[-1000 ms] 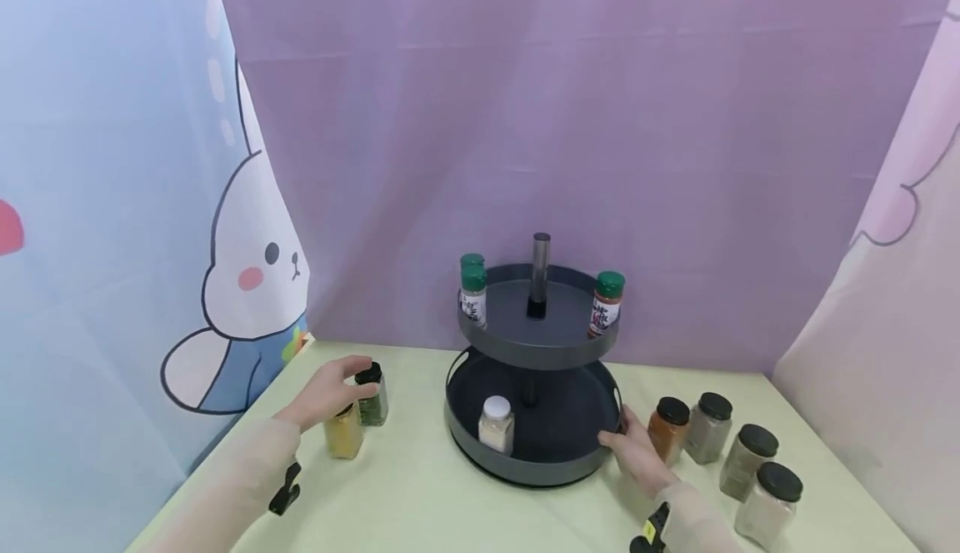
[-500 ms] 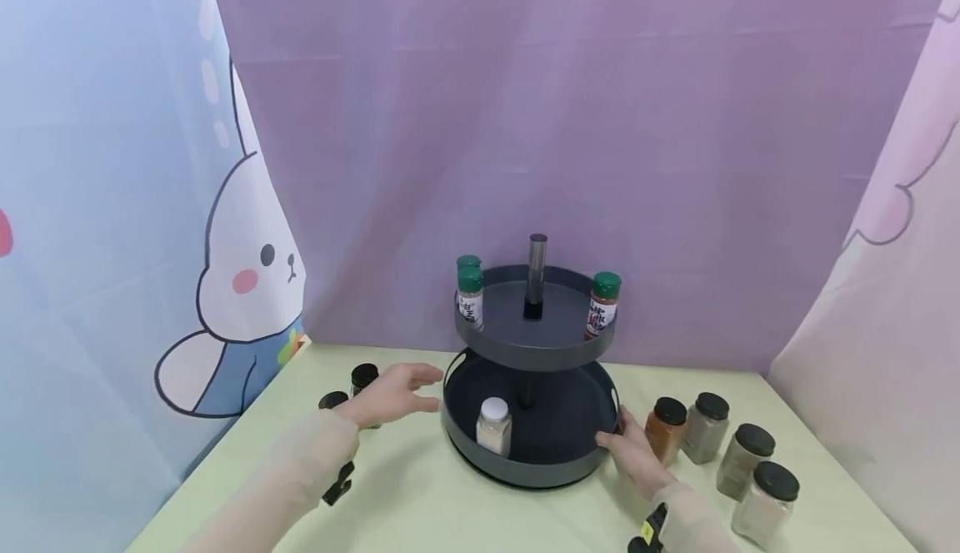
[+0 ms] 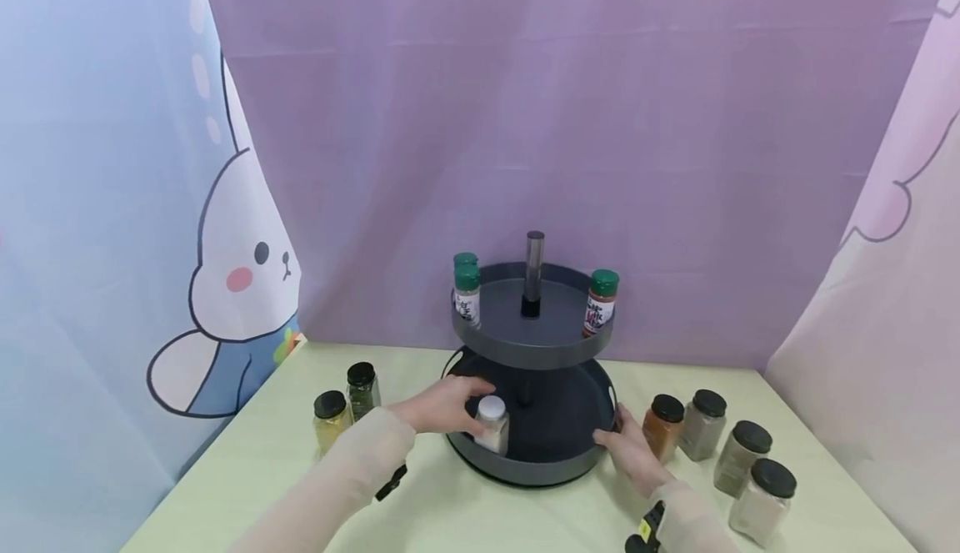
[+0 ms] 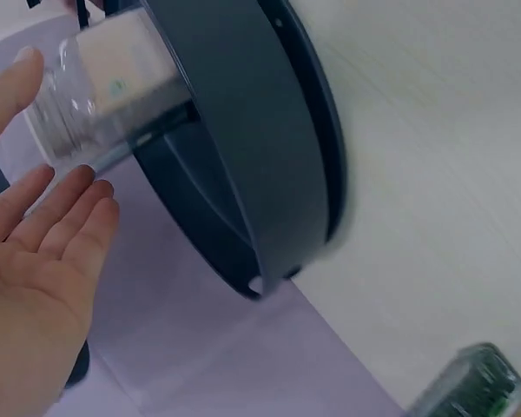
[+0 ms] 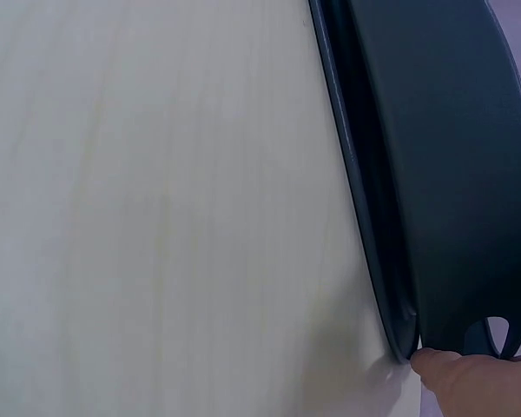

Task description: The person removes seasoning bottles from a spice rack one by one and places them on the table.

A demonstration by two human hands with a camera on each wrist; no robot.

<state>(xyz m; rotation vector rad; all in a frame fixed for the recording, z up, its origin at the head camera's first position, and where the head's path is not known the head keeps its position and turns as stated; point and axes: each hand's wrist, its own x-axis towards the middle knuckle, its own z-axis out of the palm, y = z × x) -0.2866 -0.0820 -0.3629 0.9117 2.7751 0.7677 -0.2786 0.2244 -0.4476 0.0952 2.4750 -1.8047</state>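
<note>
White-capped jar is in the lower tray, right by the left hand's wide-spread fingers, while the right hand touches the tray (can't tell if gripping), so imo a sloppy sideways bump could tip the jar.

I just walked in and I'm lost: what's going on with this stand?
A person's left hand is open around the white-capped jar on the lower tray; contact is unclear. The right hand holds that tray's side. Three green-capped bottles stand on the upper tray. Six black-capped jars stand on the table, two left, four right.
</note>
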